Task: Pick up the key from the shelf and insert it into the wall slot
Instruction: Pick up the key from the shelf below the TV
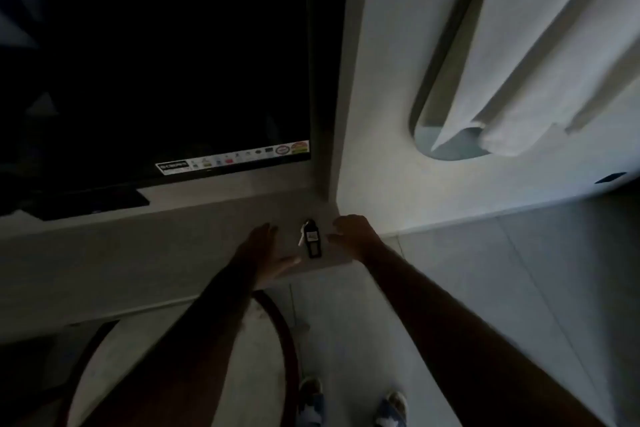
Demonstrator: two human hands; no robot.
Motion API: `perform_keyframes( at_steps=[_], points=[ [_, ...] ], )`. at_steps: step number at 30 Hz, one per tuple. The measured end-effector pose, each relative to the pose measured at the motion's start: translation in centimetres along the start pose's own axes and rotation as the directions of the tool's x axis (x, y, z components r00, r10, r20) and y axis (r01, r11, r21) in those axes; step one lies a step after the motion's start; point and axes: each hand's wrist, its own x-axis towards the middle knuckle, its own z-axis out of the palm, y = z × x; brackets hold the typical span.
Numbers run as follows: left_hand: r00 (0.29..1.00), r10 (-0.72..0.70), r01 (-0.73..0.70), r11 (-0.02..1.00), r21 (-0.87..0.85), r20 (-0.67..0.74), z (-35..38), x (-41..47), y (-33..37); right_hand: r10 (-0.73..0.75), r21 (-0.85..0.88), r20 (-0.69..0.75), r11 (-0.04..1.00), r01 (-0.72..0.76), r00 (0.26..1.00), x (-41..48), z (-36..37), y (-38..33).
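The key (310, 238), a small metal key on a black tag with a light label, lies flat on the pale shelf (180, 253) near the shelf's right end, by the wall corner. My left hand (266, 250) hovers just left of it, palm open and fingers spread, not touching it. My right hand (353, 234) is just right of the key, fingers loosely curled and apart, holding nothing. A dark rectangular slot (611, 177) shows low on the white wall at the far right. The scene is dim.
A large dark TV screen (156, 62) with a sticker strip stands on the shelf behind. A white towel (519, 55) hangs over an oval mirror on the right wall. A round table edge (280, 333) sits below the shelf. My feet stand on the tiled floor.
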Motion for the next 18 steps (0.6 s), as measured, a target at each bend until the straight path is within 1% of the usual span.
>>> perform_keyframes(
  at_steps=[2, 4, 6, 9, 13, 15, 18],
  points=[
    [1.0, -0.015, 0.015, 1.0, 0.007, 0.015, 0.7, 0.0, -0.9, 0.032, 0.02, -0.001, 0.999, -0.032, 0.999, 1.1, 1.1, -1.0],
    [0.998, -0.04, 0.041, 0.999, -0.003, 0.051, 1.4, -0.5, -1.6, 0.095, 0.067, -0.015, 0.993, -0.093, 0.995, 1.6, 1.9, -2.0],
    [0.997, -0.032, 0.032, 0.999, -0.009, 0.065, 1.9, -0.6, -2.0, 0.114, 0.092, -0.048, 0.99, -0.109, 0.992, 2.3, 3.0, -2.7],
    [1.0, 0.015, -0.015, 0.999, 0.05, 0.01, 2.5, -0.6, -2.3, 0.123, 0.102, -0.107, 0.988, -0.112, 0.987, 3.2, 4.1, -3.4],
    [1.0, 0.03, -0.03, 0.995, 0.099, -0.002, 3.8, -0.9, -2.6, 0.12, 0.095, -0.15, 0.99, -0.106, 0.981, 3.8, 4.9, -3.9],
    [0.999, 0.033, -0.031, 0.993, 0.11, -0.015, 4.1, -0.8, -2.8, 0.137, 0.089, -0.143, 0.988, -0.125, 0.98, 3.9, 5.0, -3.8],
    [0.999, 0.041, -0.039, 0.993, 0.107, -0.015, 3.8, -0.6, -2.7, 0.203, 0.116, -0.088, 0.974, -0.192, 0.975, 3.8, 4.6, -3.5]
  ],
)
